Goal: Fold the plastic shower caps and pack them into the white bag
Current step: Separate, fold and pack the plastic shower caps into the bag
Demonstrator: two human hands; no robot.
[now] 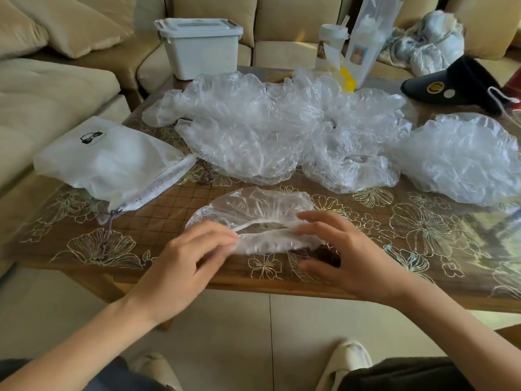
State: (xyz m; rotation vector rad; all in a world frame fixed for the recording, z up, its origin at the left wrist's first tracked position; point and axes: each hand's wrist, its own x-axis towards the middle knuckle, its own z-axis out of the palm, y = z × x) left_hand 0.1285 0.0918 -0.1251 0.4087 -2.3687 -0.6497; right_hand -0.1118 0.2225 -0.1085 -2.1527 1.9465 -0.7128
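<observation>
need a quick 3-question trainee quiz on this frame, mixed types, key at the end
1. True or false: the white bag lies on the table, to the left of the shower cap being handled.
2. The left hand and the right hand both touch: A) the storage box, B) the flattened shower cap, C) the black visor.
3. Fill in: seen from the person, the pile of loose caps lies ____ the handled shower cap.
Key: 1 true; 2 B; 3 behind (farther away).
</observation>
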